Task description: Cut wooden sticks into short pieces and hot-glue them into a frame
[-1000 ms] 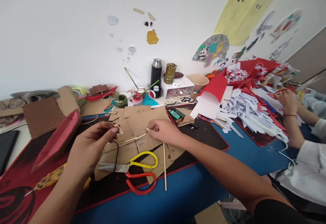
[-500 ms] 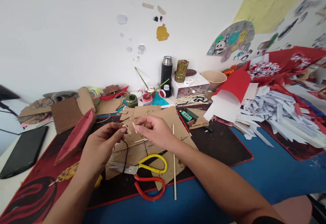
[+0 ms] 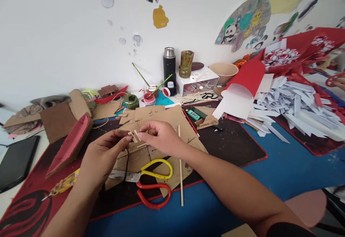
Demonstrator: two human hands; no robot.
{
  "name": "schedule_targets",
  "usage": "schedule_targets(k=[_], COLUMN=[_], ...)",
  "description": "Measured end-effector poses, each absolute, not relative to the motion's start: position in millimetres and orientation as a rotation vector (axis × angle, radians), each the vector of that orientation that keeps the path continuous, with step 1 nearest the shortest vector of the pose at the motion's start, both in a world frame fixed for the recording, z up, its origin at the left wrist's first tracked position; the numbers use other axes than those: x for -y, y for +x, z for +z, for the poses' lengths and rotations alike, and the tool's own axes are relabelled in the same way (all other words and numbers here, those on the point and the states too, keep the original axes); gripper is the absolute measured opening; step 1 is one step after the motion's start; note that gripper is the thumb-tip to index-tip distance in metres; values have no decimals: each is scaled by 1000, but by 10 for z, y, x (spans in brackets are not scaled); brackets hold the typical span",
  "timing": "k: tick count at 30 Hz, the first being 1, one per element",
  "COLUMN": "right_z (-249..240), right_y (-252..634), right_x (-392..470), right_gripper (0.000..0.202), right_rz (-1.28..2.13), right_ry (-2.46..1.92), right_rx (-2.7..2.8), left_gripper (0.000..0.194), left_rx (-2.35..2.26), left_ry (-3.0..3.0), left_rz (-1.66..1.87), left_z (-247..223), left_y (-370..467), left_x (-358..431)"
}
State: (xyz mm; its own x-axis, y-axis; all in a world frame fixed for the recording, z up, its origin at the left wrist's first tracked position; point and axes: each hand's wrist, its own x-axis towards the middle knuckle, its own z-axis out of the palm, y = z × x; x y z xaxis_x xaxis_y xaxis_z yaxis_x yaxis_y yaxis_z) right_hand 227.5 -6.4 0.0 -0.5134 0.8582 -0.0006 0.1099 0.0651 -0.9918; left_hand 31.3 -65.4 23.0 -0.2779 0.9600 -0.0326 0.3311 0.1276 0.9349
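Note:
My left hand (image 3: 109,150) pinches short pale wooden sticks (image 3: 131,135) between thumb and fingertips. Close beside it, my right hand (image 3: 159,136) holds another short stick (image 3: 136,133), almost touching the first ones. Both hands are raised over brown cardboard sheets (image 3: 172,116). Scissors with one yellow and one red handle (image 3: 156,186) lie open below the hands. A long thin wooden stick (image 3: 181,172) lies to their right. A black cord (image 3: 127,165) crosses the scissor blades.
A pink-lined cardboard boat (image 3: 70,144), a hot-glue gun (image 3: 64,183) and a black phone (image 3: 18,161) are at left. Paint jars (image 3: 131,101), a black flask (image 3: 169,66) and a white box (image 3: 198,82) stand behind. White paper strips (image 3: 288,100) heap at right, near another person's hand (image 3: 340,81).
The view has shifted, so the wall and table items sit higher and mostly further left. The short sticks in my two hands are now closer together.

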Motion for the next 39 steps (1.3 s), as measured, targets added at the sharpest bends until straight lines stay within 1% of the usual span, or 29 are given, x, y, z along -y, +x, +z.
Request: schedule_targets(k=[11, 16, 22, 33, 39], right_z=[9, 13, 0, -9, -21], right_y=[2270, 2262, 2264, 2272, 2272], right_x=[80, 80, 80, 84, 91], right_gripper=[26, 23, 25, 27, 27], right_rz=[1547, 1562, 1543, 1538, 1516], right_ry=[-970, -973, -970, -991, -974], right_rx=[1718, 1701, 1716, 1738, 1754], left_gripper=[40, 39, 36, 39, 37], left_rx=[-1709, -1694, -1688, -1681, -1690], left_ry=[1256, 1274, 1303, 1329, 1357], left_rz=[1139, 1147, 1120, 1110, 1106], left_z=[272, 235, 245, 248, 240], left_y=[357, 347, 345, 351, 332], left_x=[653, 648, 653, 647, 650])
